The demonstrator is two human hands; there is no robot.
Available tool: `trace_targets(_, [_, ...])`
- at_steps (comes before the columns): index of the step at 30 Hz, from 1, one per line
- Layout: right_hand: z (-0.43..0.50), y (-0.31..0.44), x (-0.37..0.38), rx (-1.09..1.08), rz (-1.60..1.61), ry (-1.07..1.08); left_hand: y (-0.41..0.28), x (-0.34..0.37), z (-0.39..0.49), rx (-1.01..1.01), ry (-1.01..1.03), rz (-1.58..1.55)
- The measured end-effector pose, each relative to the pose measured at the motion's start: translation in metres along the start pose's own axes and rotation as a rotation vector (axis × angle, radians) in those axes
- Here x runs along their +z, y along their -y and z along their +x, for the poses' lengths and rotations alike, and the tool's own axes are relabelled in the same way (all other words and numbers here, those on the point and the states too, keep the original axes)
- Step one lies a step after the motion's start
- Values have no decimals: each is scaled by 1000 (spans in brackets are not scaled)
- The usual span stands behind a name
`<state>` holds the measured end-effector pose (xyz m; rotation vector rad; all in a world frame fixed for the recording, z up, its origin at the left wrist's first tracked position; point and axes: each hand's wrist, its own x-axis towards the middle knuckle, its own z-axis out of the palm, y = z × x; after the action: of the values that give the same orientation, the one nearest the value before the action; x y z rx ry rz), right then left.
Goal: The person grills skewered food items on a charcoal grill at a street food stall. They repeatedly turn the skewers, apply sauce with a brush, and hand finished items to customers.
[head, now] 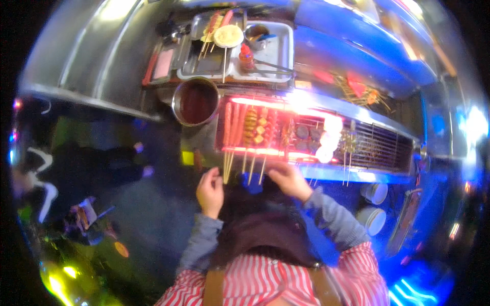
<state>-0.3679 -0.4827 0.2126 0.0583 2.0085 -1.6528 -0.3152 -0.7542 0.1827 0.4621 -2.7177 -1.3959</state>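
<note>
Several skewered sausages [234, 124] lie side by side at the left end of a lit grill [383, 147], their bamboo sticks pointing towards me. To their right lie a skewer of browned spiral food [250, 126] and one of pale cubes [260, 130]. My left hand [211, 191] is beside the ends of the sausage sticks, fingers curled; whether it touches them I cannot tell. Near the grill's front edge, my right hand [289, 179] reaches in by the sticks right of the cubes, its fingertips blurred. Dark round pieces [302, 132] and leafy-looking skewers [349, 141] lie farther right.
A metal pot [196, 101] of dark red liquid stands left of the grill. Behind are metal trays [285, 49] with skewered food, a red squeeze bottle [246, 57], tongs [273, 68] and a metal cup [257, 36]. White-lidded tubs [373, 221] stand below at right.
</note>
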Motion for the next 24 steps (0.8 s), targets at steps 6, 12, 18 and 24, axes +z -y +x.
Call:
trace_targets(6, [12, -53, 96, 461, -78, -149, 146, 63, 21, -399, 464, -634])
trace_targets(12, [46, -70, 109, 439, 375, -321, 122, 60, 46, -537, 830, -1194])
trace_targets(18, [37, -84, 115, 432, 248, -400, 95, 61, 21, 72, 75, 326])
trace_targets(24, [39, -80, 100, 274, -354, -264, 72, 81, 13, 2, 85, 413])
